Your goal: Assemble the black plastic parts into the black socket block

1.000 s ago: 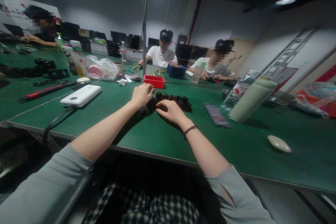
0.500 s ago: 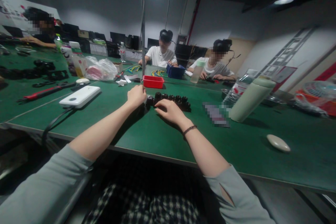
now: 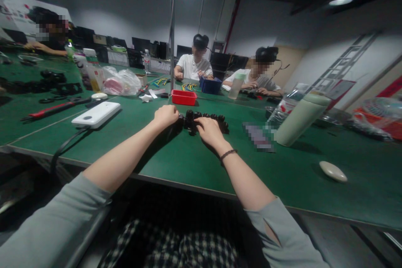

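A row of small black knobbed parts (image 3: 189, 122) stands on the green tabletop (image 3: 176, 159) in front of me. At its left end is my left hand (image 3: 166, 117), closed, with its fingers curled around a small dark piece whose kind I cannot make out. My right hand (image 3: 211, 130) reaches over the middle of the row, wearing a thin dark bracelet. Its bent fingers touch the black parts from the near side, and its fingertips are drawn together; whatever lies between them is hidden. Just behind the row sits a red plastic bin (image 3: 184, 98).
To the left lie a white power bank (image 3: 96, 115) with a cable and red-handled pliers (image 3: 56, 109). A phone (image 3: 258, 136), a green flask (image 3: 301, 119) and a pale oval object (image 3: 333, 171) are on the right. Co-workers sit across the table near a blue bin (image 3: 210, 85).
My right hand has shifted right along the row, uncovering more black parts, and its fingers have drawn in. My left hand has moved slightly right.
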A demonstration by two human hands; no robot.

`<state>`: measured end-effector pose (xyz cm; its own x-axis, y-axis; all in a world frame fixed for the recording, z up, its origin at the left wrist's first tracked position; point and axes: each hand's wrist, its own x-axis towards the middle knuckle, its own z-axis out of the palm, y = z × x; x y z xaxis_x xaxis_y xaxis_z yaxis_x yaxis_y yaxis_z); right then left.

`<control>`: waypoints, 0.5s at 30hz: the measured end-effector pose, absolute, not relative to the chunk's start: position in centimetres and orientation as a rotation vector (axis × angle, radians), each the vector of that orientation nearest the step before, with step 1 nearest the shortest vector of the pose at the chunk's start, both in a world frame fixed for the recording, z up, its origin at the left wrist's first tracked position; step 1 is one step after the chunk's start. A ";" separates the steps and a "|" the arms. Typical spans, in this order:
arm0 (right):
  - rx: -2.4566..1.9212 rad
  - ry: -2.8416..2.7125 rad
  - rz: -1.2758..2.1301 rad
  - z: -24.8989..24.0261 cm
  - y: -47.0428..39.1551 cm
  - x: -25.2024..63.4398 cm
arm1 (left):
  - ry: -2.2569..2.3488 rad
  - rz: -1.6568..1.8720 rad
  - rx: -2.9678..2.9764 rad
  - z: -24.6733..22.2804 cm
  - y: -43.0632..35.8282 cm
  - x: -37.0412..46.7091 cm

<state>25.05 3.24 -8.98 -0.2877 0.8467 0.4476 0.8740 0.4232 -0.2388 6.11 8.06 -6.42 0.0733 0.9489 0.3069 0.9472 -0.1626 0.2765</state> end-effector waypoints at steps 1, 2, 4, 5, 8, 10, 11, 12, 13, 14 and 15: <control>-1.463 -2.169 -0.071 -8.9 3.2 25.0 | 2.030 0.660 2.299 -6.4 8.0 6.1; -1.476 -2.162 -0.070 -8.8 3.1 24.9 | 2.029 0.656 2.298 -6.4 8.0 6.2; -1.491 -2.144 -0.073 -8.7 3.0 24.8 | 2.029 0.651 2.293 -6.4 8.0 6.2; -1.493 -2.135 -0.078 -8.7 3.0 24.8 | 2.032 0.652 2.288 -6.4 8.0 6.2; -1.488 -2.098 -0.080 -8.7 3.0 24.7 | 2.046 0.660 2.270 -6.4 8.0 6.2; -1.484 -2.069 -0.075 -8.8 3.0 24.7 | 2.044 0.664 2.266 -6.4 8.0 6.2; -1.482 -2.053 -0.075 -8.7 3.0 24.7 | 2.038 0.666 2.267 -6.4 8.0 6.2; -1.482 -2.037 -0.078 -8.7 3.0 24.7 | 2.029 0.670 2.271 -6.3 8.1 6.2; -1.482 -2.021 -0.081 -8.7 3.0 24.7 | 2.022 0.674 2.273 -6.3 8.1 6.1; -1.480 -2.007 -0.083 -8.7 3.0 24.7 | 2.013 0.684 2.277 -6.3 8.1 6.1; -1.476 -1.993 -0.083 -8.6 3.0 24.7 | 2.003 0.706 2.286 -6.4 8.2 6.1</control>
<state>24.70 3.03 -8.63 -0.1565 0.8344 0.5284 0.8754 0.3650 -0.3171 6.12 8.16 -6.35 0.0732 0.9453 0.3178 0.9357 -0.1754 0.3061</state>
